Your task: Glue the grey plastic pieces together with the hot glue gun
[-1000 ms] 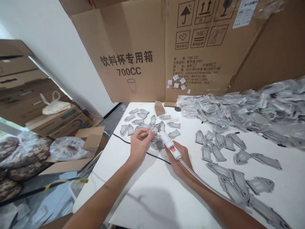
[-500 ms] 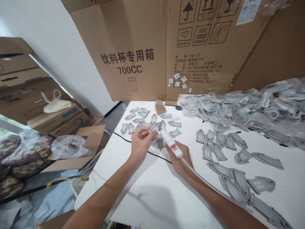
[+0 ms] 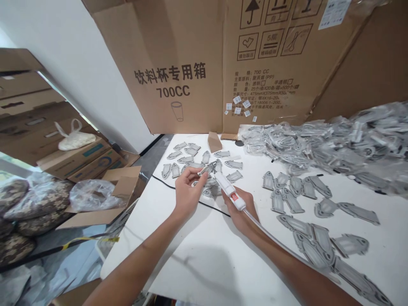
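Observation:
My left hand (image 3: 188, 191) is closed, pinching a grey, pointed flat plastic piece (image 3: 205, 171) between thumb and fingers, above the left group of similar pieces. My right hand (image 3: 242, 208) is wrapped round a white corded hand tool (image 3: 230, 191) with a red switch on its body. The front end of this tool is close to the piece in my left hand; whether they touch I cannot tell. A pale cord (image 3: 264, 231) runs from the tool's rear along my right forearm. Several loose grey pieces (image 3: 234, 176) lie around and beneath my hands on the white table (image 3: 191, 272).
More grey pieces (image 3: 295, 202) lie at the right. Behind them is a heap of plastic-bagged pieces (image 3: 318, 136). A large cardboard box (image 3: 178, 46) stands along the back. A black cable (image 3: 164, 182) crosses the table's left part. Open cartons (image 3: 127, 191) stand left of the table.
The held piece looks slightly more tilted between my left fingers. Both hands stay almost in place, and the tool has barely shifted.

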`<state>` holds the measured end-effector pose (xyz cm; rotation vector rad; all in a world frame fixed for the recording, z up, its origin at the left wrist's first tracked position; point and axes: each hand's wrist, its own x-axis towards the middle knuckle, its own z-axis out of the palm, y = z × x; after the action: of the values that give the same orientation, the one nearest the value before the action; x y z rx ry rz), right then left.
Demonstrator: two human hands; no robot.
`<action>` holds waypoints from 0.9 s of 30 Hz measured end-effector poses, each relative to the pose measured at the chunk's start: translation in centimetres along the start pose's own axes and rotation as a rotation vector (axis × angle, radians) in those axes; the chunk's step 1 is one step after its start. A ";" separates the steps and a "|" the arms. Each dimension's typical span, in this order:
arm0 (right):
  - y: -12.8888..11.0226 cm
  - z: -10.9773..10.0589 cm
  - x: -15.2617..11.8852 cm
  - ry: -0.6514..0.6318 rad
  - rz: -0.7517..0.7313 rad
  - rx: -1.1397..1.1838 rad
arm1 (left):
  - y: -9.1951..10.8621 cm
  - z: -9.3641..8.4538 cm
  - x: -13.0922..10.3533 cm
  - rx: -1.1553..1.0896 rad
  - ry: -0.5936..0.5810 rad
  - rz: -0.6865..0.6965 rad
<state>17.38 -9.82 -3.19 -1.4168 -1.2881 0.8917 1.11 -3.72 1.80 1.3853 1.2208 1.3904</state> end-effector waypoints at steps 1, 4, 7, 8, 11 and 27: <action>-0.1 0.0 0.0 0.003 0.015 0.007 | 0.1 -0.2 0.0 0.050 0.001 0.061; -0.9 -0.4 0.1 0.007 0.070 0.030 | 0.4 -0.8 0.4 0.174 -0.015 0.212; -1.7 -1.1 0.3 -0.023 0.154 0.034 | 0.7 -1.3 1.0 0.187 -0.054 0.229; -1.9 -1.3 0.4 -0.036 0.176 0.031 | 0.7 -1.4 1.2 0.180 -0.060 0.215; -1.9 -1.7 0.6 -0.059 0.206 0.033 | 0.5 -1.5 1.7 0.186 -0.045 0.188; -1.2 -1.2 0.5 0.014 0.027 0.013 | 0.3 -0.9 2.1 -0.230 -0.016 -0.213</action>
<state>18.26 -9.63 -1.69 -1.4308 -1.2535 0.9057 0.04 -1.83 2.63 1.0745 1.1236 1.3212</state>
